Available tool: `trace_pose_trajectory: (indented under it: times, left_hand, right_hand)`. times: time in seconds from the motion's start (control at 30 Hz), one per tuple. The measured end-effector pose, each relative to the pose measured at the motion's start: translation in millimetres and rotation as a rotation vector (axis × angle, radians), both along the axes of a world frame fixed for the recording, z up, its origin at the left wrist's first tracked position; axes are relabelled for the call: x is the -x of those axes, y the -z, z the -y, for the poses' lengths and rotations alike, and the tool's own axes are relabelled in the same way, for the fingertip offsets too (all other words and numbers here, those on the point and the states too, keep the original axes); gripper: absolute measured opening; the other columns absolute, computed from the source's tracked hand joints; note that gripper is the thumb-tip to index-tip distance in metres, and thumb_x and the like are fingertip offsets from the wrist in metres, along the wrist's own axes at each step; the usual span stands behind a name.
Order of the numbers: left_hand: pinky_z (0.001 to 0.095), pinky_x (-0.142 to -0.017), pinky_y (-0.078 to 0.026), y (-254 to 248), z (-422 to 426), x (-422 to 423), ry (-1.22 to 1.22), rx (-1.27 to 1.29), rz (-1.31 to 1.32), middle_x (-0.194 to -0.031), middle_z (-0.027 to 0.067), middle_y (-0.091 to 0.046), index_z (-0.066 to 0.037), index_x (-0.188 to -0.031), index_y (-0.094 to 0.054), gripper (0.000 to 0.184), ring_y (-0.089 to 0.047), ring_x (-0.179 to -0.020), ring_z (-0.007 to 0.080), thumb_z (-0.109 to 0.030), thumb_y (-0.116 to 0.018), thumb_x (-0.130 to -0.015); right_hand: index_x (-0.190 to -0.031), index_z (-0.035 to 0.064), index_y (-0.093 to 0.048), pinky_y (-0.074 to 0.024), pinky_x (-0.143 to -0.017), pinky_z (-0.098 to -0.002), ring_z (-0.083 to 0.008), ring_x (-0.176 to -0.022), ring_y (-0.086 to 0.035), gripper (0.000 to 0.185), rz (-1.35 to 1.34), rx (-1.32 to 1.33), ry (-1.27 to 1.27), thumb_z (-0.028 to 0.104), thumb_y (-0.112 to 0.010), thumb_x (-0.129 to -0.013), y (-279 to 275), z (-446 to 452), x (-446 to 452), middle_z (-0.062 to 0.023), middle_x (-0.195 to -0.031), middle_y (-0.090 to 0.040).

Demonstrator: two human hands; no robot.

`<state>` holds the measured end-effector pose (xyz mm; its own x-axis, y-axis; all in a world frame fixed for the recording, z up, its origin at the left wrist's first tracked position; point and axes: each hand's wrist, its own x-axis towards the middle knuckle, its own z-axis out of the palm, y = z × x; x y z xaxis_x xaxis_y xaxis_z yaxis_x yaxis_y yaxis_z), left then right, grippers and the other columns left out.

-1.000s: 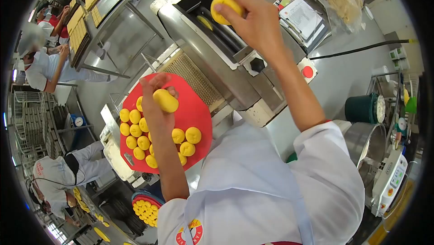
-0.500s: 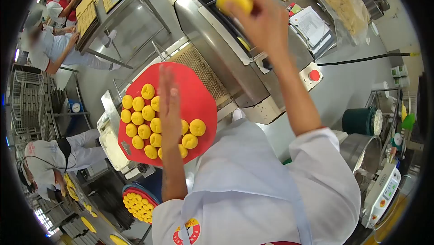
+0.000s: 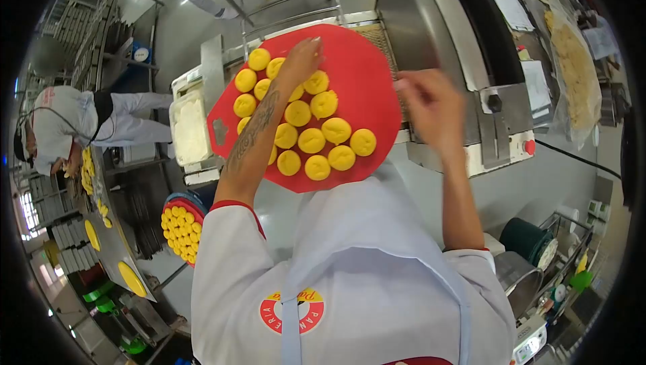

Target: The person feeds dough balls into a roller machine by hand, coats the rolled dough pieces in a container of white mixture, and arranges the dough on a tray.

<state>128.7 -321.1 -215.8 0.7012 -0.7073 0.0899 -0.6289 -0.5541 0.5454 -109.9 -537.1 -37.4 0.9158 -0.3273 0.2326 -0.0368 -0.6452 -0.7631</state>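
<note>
Left hand (image 3: 303, 63): over the upper part of the red board (image 3: 367, 92), fingers bent and close together; whether they touch or pinch a piece cannot be told, as the back of the hand hides it.
Right hand (image 3: 436, 106): just past the board's right edge, blurred by motion, fingers loosely curled with the thumb side toward the board; what, if anything, they hold is probably too smeared to judge.
Yellow dough pieces (image 3: 298, 114): grouped on the board's left and lower parts, some partly hidden under the left hand and forearm, all to the left of the right hand.
White tray (image 3: 195, 163): just left of the board, with pale powder (image 3: 190, 126) in it.
Second red board (image 3: 196, 211): below and left of the first board, crowded with small yellow pieces (image 3: 180, 231).
Metal machine (image 3: 417, 21): right of the board, behind the right hand.
</note>
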Motion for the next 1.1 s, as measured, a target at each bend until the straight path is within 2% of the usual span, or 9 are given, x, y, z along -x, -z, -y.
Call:
trace_pose_trajectory:
  times: [0.13, 0.23, 0.3, 0.5, 0.63, 0.8, 0.9, 1.03, 1.1]
  left_hand:
    - [0.0365, -0.086, -0.053, -11, -42, 15, -0.371, 0.654, -0.323, -0.107, 0.0087, -0.068, -0.002, -0.112, -0.064, 0.027, -0.066, -0.097, 0.0231, -0.019, -0.069, -0.091]
    - [0.0386, -0.086, -0.054, -1, -100, 15, -0.579, 1.807, -0.992, -0.101, 0.0073, -0.069, -0.004, -0.104, -0.067, 0.025, -0.066, -0.092, 0.0252, -0.026, -0.071, -0.091]
    - [0.0394, -0.085, -0.055, -42, -137, 28, -0.846, 1.971, -1.106, -0.095, 0.0091, -0.069, -0.006, -0.095, -0.067, 0.032, -0.066, -0.086, 0.0233, -0.037, -0.072, -0.090]
    - [0.0372, -0.069, -0.055, -71, -243, -4, -0.914, 0.849, -0.661, -0.083, 0.0087, -0.068, -0.004, -0.094, -0.066, 0.047, -0.065, -0.070, 0.0206, -0.050, -0.071, -0.088]
    - [0.0432, -0.083, -0.054, -17, -181, 2, -0.570, -0.280, -0.203, -0.118, 0.0240, -0.062, 0.002, -0.115, -0.064, 0.072, -0.066, -0.100, 0.0358, -0.055, -0.079, -0.073]
    - [0.0445, -0.084, -0.052, -49, -169, 18, -0.747, 0.048, -0.486, -0.107, 0.0216, -0.066, -0.002, -0.106, -0.063, 0.050, -0.065, -0.102, 0.0362, -0.035, -0.082, -0.073]
    - [0.0420, -0.085, -0.053, -37, -188, 16, -0.835, 0.511, -0.475, -0.101, 0.0192, -0.071, -0.003, -0.117, -0.063, 0.059, -0.068, -0.100, 0.0329, -0.042, -0.079, -0.076]
    - [0.0431, -0.087, -0.053, -50, -126, 4, -0.409, -0.215, -0.091, -0.111, 0.0181, -0.071, -0.007, -0.130, -0.062, 0.072, -0.068, -0.104, 0.0334, -0.055, -0.074, -0.077]
    - [0.0464, -0.088, -0.052, -57, -103, 1, -0.219, -0.419, 0.049, -0.111, 0.0165, -0.071, -0.008, -0.118, -0.069, 0.064, -0.067, -0.104, 0.0357, -0.055, -0.076, -0.075]
  right_hand:
    - [-0.129, 0.0045, -0.059, -0.0340, -0.106, -0.0576, -0.0365, -0.132, -0.041, 0.065, -0.159, 0.327, -0.012, 0.049, -0.073, -0.083, 127, -79, -79, -0.0216, -0.140, -0.048]
    - [-0.122, 0.0038, -0.058, -0.0265, -0.108, -0.0642, -0.0349, -0.136, -0.034, 0.063, -0.238, 0.428, -0.194, 0.050, -0.074, -0.081, 168, -109, -117, -0.0186, -0.143, -0.043]
    - [-0.105, 0.0033, -0.057, -0.0431, -0.099, -0.0541, -0.0290, -0.118, -0.052, 0.045, -0.176, 0.084, -0.239, 0.035, -0.078, -0.081, 157, -104, -117, -0.0135, -0.125, -0.053]
    - [-0.119, 0.0009, -0.063, -0.0540, -0.078, -0.0306, -0.0155, -0.089, -0.063, 0.050, -0.193, -0.974, -0.183, 0.033, -0.078, -0.083, 95, -107, -152, -0.0048, -0.099, -0.064]
    - [-0.129, 0.0081, -0.064, -0.0557, -0.088, -0.0397, -0.0268, -0.100, -0.070, 0.073, -0.667, 0.302, -0.534, 0.047, -0.083, -0.070, 114, -164, -280, -0.0143, -0.115, -0.071]
    - [-0.120, 0.0090, -0.067, -0.0559, -0.085, -0.0391, -0.0286, -0.098, -0.069, 0.066, -0.354, 0.423, -0.691, 0.041, -0.085, -0.066, 130, -205, -291, -0.0161, -0.103, -0.071]
    - [-0.115, 0.0044, -0.065, -0.0561, -0.081, -0.0353, -0.0216, -0.096, -0.069, 0.055, -0.230, -0.225, -0.409, 0.031, -0.086, -0.071, 96, -171, -248, -0.0136, -0.103, -0.069]
    - [-0.122, 0.0027, -0.062, -0.0546, -0.077, -0.0295, -0.0164, -0.092, -0.066, 0.046, 0.028, -1.462, -0.180, 0.016, -0.081, -0.082, 55, -98, -152, -0.0065, -0.101, -0.066]
    - [-0.128, 0.0029, -0.058, -0.0551, -0.081, -0.0283, -0.0162, -0.097, -0.066, 0.050, 0.169, -1.327, -0.033, 0.014, -0.078, -0.084, 33, -49, -104, -0.0097, -0.111, -0.067]
